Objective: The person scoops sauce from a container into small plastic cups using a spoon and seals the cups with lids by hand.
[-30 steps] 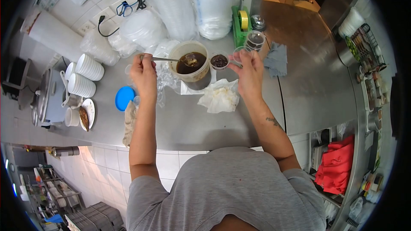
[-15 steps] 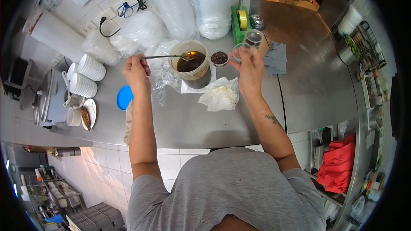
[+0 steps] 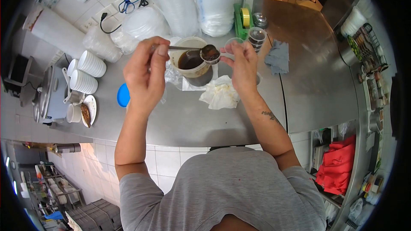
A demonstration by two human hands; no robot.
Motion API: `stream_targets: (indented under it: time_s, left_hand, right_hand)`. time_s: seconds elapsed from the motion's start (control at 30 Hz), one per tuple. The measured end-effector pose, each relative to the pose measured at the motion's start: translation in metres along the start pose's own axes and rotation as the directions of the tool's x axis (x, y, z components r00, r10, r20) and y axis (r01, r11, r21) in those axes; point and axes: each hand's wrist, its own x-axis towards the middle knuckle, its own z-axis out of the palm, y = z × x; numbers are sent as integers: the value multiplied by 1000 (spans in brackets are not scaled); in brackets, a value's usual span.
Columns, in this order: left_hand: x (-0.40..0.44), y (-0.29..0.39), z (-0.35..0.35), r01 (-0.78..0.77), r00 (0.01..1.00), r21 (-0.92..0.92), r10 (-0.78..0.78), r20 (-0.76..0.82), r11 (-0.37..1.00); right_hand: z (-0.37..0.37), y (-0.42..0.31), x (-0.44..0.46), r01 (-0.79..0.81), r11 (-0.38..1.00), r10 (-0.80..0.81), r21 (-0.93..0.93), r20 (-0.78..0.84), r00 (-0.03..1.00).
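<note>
My left hand [image 3: 147, 72] is closed round the handle of a metal spoon [image 3: 184, 48]. The spoon's bowl, with dark contents, is over a small clear sauce cup [image 3: 211, 61]. My right hand [image 3: 245, 66] pinches this cup at its right side, and a clear round lid [image 3: 233, 46] is also at its fingers. Just left of the cup stands a plastic tub [image 3: 202, 78] of dark brown liquid. Below the cup lies a crumpled stained paper [image 3: 220, 93]. More filled small cups [image 3: 257, 37] are stacked behind my right hand.
Bagged plastic containers [image 3: 171, 8] line the wall, with a green tape dispenser [image 3: 240, 23] beside them. A grey cloth [image 3: 278, 56] lies to the right. White cups [image 3: 83, 81], a plate [image 3: 93, 107] and a blue lid [image 3: 123, 95] are on the left.
My left hand has risen and turned, bringing the spoon from inside the tub rightward over the small cup. The cup is slightly further left and nearer the tub's rim.
</note>
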Motion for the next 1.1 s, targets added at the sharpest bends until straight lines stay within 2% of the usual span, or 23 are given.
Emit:
stream_targets:
  time_s: [0.13, 0.2, 0.3, 0.4, 0.53, 0.63, 0.9, 0.97, 1.03, 1.07, 1.1]
  left_hand:
    - [-2, 3, 1, 174, 975, -83, -184, -125, 981]
    - [0, -7, 0, 325, 912, -294, -380, -154, 899]
    - [-3, -38, -5, 433, 793, -550, -592, -144, 714]
    - [-14, -61, -13, 416, 732, -702, -671, -119, 578]
    - [-26, -80, -17, 385, 707, -709, -683, -186, 591]
    - [-37, -93, -6, 446, 688, -657, -703, -183, 607]
    - [-76, -97, 23, 607, 685, -546, -728, -8, 577]
    - [-105, -106, 28, 717, 667, -352, -739, 94, 602]
    - [-158, -144, 49, 707, 684, -32, -671, 287, 707]
    - [-174, -135, 68, 514, 799, 153, -536, 272, 844]
    - [-182, -124, 80, 430, 823, 213, -478, 307, 877]
  right_hand:
    - [-3, 1, -1, -40, 997, 40, 66, 3, 999]
    - [-6, 4, -2, -60, 989, 59, 136, 8, 998]
    - [-12, 9, -4, -81, 974, 76, 213, 29, 997]
    - [-19, 10, -10, -102, 967, 98, 233, 28, 995]
    - [-34, 18, -27, -82, 969, 74, 235, 40, 996]
    - [-52, 24, -53, -150, 982, 151, 118, -1, 988]
    - [-99, 66, -87, -156, 984, 159, -83, 34, 987]
    - [-99, 69, -89, -163, 983, 166, -83, 27, 986]
    - [-106, 81, -89, -164, 982, 167, -92, 30, 986]
    - [-109, 86, -89, -165, 982, 169, -96, 33, 985]
    - [-111, 89, -90, -156, 983, 160, -95, 38, 986]
